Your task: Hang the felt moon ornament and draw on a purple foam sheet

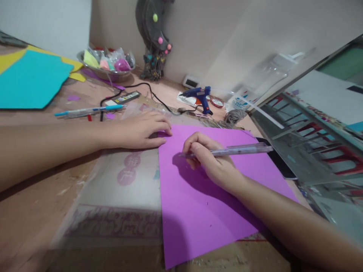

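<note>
A purple foam-like sheet point(195, 215) lies at the middle of the table, with a couple of small dark marks on its lower half. My left hand point(141, 130) rests flat at the sheet's upper left corner, its fingers apart and the tips touching the edge. Over the upper part of the sheet, my right hand point(211, 156) grips a clear pen point(241, 150) between thumb and fingers. The pen's tip points left, near the sheet's surface; whether it touches cannot be made out. Beneath the sheet lies a translucent printed plastic bag point(124, 196).
Behind my hands are a blue glue gun point(200, 96), a blue pen point(87, 110), a blade case point(124, 97) and a metal bowl point(113, 75) of small packets. Turquoise sheets point(34, 83) lie at left. A dark phone-like slab point(283, 164) sits by the right edge.
</note>
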Demonstrator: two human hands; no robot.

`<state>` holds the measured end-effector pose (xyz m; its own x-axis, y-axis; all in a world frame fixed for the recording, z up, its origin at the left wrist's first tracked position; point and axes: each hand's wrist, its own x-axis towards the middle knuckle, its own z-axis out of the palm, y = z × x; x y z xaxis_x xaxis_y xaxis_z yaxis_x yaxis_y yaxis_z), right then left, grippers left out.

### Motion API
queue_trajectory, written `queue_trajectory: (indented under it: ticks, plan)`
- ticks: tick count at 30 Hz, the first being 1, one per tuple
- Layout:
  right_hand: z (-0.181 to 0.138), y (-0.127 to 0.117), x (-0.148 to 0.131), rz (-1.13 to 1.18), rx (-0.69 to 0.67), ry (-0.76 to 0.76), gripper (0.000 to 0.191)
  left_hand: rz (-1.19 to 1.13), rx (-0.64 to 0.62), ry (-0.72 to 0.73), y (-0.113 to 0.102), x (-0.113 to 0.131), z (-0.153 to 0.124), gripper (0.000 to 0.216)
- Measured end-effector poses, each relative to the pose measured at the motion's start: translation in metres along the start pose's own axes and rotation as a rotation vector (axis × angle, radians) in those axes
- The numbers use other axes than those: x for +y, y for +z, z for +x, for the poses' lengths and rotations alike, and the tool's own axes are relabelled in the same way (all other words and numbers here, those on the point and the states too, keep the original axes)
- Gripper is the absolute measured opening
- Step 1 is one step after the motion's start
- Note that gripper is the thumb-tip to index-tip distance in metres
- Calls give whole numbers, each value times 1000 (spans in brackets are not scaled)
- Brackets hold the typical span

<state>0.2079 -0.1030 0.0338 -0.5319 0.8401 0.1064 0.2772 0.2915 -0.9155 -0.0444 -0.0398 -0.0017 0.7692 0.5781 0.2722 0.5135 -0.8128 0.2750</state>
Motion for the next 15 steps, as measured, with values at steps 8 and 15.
queue_trajectory:
  ticks: [8,15]
  plan:
    - [7,23,-9,15,-1,122,25,13,14,-4,1,-1,0,35]
    - [11,34,4,-97,106,83,34,4,23,12,3,-2,0,36]
